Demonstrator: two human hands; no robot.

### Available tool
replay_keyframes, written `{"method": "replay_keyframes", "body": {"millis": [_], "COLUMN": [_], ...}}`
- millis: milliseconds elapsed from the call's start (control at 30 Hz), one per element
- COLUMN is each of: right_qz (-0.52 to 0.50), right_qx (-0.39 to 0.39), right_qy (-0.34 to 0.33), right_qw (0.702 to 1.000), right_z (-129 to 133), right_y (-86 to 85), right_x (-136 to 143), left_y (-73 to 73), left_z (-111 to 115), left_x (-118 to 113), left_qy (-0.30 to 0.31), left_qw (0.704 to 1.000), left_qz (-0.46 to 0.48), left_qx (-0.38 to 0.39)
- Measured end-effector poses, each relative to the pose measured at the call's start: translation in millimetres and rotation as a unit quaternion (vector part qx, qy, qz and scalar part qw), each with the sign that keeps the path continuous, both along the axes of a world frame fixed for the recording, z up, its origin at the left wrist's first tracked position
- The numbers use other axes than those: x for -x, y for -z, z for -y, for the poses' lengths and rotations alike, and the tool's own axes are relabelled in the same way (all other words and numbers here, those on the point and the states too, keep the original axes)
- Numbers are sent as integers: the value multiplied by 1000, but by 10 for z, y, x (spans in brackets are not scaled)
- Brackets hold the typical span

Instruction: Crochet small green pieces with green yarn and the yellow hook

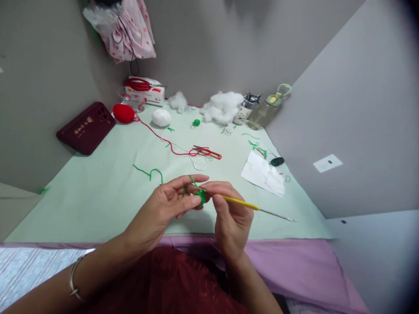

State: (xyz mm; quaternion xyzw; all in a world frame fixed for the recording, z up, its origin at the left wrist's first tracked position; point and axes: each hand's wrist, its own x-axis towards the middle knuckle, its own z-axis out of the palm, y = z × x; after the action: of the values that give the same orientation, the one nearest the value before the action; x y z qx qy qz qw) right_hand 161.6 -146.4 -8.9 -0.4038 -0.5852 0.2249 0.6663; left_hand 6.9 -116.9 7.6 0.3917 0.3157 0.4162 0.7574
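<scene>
Between the thumb and fingers of my left hand (173, 198) is a small green crochet piece (202, 197), partly covered by the fingertips. Green yarn (193, 180) runs up over the raised index finger. My right hand (234, 213) pinches a crochet hook (242, 203) by its yellow handle. One end of the hook meets the green piece, while its bare metal end points right. Both hands are close together above the front of the table. A loose green strand (150, 171) lies on the cloth left of them.
Beyond my hands lie orange thread snips (214, 154), a red yarn ball (123, 113) and a white yarn ball (161, 117). White stuffing (222, 107), a pen cup (242, 112) and a bottle (264, 111) stand by the wall. White paper (262, 174) is at right; a dark red phone (87, 127) leans left.
</scene>
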Motion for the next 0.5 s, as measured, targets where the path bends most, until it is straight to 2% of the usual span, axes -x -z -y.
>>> {"method": "replay_keyframes", "body": {"millis": [133, 233, 267, 333, 433, 500], "right_qz": [119, 212, 197, 97, -49, -55], "right_qx": [-47, -110, -105, -54, 26, 46], "right_qy": [69, 105, 101, 75, -3, -35], "right_qw": [989, 965, 969, 991, 998, 997], "right_z": [24, 27, 18, -13, -58, -69], "right_y": [56, 81, 77, 57, 30, 32], "right_x": [22, -12, -32, -73, -99, -87], "left_y": [17, 26, 27, 25, 19, 18], "left_z": [-11, -49, -64, -89, -95, -76], "left_x": [-44, -38, -29, -5, 15, 9], "left_qy": [-39, 1, 20, 38, 7, -1], "left_qw": [999, 998, 995, 989, 993, 997], "left_qz": [-10, 35, 51, 73, 67, 44], "left_qx": [-11, 61, 89, 120, 93, 56]}}
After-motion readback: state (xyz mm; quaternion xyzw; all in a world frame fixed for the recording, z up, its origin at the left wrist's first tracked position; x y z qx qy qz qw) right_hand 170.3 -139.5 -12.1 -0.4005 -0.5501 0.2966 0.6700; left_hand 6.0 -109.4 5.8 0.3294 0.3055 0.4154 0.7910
